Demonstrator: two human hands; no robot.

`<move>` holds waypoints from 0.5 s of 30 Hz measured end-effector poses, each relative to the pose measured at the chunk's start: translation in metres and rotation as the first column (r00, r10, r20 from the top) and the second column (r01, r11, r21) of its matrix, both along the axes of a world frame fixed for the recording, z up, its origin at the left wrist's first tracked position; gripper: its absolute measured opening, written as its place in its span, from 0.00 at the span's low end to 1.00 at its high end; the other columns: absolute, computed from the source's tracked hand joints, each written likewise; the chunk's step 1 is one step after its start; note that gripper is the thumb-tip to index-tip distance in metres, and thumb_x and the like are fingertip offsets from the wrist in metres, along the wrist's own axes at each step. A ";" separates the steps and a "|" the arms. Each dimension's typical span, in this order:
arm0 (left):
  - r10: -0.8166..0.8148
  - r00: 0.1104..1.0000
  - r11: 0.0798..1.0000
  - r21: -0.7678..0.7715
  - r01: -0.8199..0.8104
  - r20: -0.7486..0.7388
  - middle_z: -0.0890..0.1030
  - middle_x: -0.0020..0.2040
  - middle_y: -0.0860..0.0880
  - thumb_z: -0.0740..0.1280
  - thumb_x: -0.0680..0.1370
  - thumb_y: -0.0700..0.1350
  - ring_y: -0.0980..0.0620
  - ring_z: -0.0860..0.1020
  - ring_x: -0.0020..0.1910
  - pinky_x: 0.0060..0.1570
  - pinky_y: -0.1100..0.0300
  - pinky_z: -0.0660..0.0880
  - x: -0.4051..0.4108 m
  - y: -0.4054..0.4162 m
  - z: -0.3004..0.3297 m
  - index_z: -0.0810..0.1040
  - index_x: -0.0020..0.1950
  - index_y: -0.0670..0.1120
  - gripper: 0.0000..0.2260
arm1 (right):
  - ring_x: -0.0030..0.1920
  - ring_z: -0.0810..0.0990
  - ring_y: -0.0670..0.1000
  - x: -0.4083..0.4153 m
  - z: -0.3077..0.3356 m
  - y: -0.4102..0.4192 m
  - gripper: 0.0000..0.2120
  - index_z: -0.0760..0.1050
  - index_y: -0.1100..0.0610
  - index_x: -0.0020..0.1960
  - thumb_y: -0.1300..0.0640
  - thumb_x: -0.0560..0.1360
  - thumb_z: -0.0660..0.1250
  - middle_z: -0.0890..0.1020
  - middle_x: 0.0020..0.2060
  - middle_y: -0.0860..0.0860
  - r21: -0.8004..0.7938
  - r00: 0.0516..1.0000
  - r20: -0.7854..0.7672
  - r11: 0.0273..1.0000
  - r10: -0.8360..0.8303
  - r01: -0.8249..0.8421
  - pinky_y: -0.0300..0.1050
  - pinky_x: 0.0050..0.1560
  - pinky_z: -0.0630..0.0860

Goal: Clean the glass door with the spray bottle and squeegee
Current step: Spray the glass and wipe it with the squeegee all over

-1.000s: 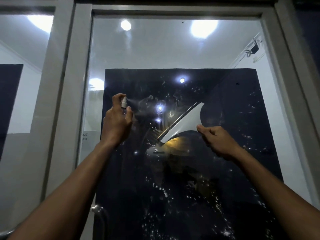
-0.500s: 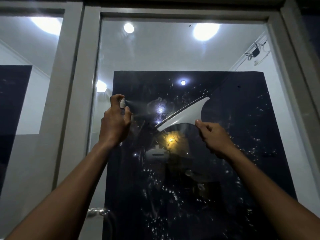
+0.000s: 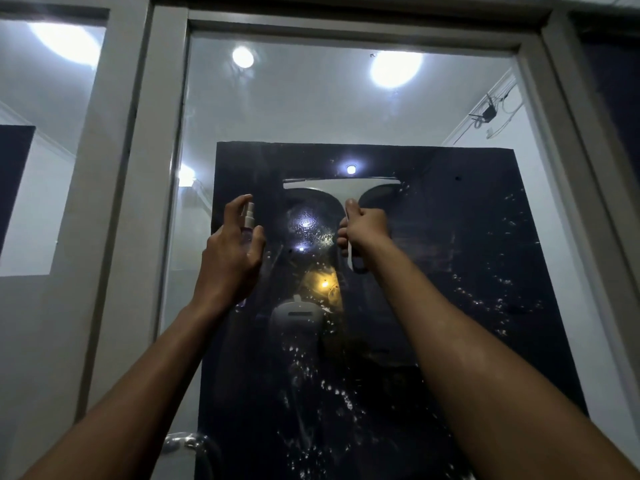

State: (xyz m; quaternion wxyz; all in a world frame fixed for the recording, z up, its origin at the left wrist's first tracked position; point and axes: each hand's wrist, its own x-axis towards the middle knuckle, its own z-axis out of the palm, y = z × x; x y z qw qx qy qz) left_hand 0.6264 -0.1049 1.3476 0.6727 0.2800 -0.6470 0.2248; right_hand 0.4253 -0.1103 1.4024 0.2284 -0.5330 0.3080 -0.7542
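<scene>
The glass door (image 3: 450, 109) fills the view, its lower dark area speckled with spray droplets. My right hand (image 3: 365, 226) grips the handle of a white squeegee (image 3: 341, 188), whose blade lies level against the glass near the top of the dark area. My left hand (image 3: 232, 251) holds a small clear spray bottle (image 3: 248, 220) upright at the left of the wet patch, with the forefinger raised behind the nozzle.
Grey door frame (image 3: 138, 202) runs down the left, with another glass pane (image 3: 41, 133) beyond it. A metal door handle (image 3: 187, 441) shows at the bottom left. Ceiling lights reflect in the upper glass.
The squeegee has turned from slanted to level and risen higher on the glass. My left forefinger has lifted off the nozzle and the mist has stopped. The view tilted upward.
</scene>
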 end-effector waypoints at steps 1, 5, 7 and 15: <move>-0.007 1.000 1.000 -0.002 0.007 0.007 0.81 0.53 0.42 0.63 0.83 0.47 0.41 0.80 0.44 0.44 0.50 0.75 0.000 -0.001 -0.002 0.63 0.76 0.52 0.22 | 0.20 0.70 0.50 -0.001 -0.008 -0.002 0.23 0.72 0.59 0.35 0.46 0.84 0.60 0.73 0.24 0.54 0.013 0.998 -0.031 0.998 -0.060 0.060 0.40 0.24 0.67; -0.018 1.000 1.000 0.003 0.018 0.015 0.80 0.53 0.45 0.64 0.83 0.47 0.47 0.78 0.42 0.41 0.57 0.71 0.000 -0.006 -0.011 0.63 0.76 0.52 0.22 | 0.21 0.72 0.48 -0.017 -0.054 -0.002 0.24 0.74 0.58 0.35 0.44 0.83 0.60 0.74 0.23 0.51 0.043 0.980 -0.135 0.987 -0.147 0.154 0.41 0.24 0.69; -0.027 0.999 1.000 0.007 0.027 0.019 0.79 0.51 0.46 0.64 0.83 0.47 0.48 0.77 0.41 0.38 0.62 0.71 -0.003 -0.007 -0.015 0.64 0.76 0.52 0.22 | 0.22 0.73 0.48 -0.027 -0.080 -0.002 0.24 0.74 0.58 0.35 0.44 0.83 0.59 0.75 0.22 0.50 0.073 0.967 -0.199 0.981 -0.162 0.180 0.45 0.29 0.71; -0.084 0.996 0.995 0.057 0.083 0.007 0.80 0.51 0.45 0.65 0.83 0.48 0.45 0.80 0.43 0.44 0.51 0.77 -0.017 -0.002 -0.026 0.64 0.75 0.53 0.21 | 0.22 0.76 0.45 -0.043 -0.137 -0.003 0.26 0.76 0.57 0.33 0.42 0.83 0.59 0.76 0.20 0.47 0.041 0.925 -0.260 0.954 -0.276 0.296 0.42 0.27 0.75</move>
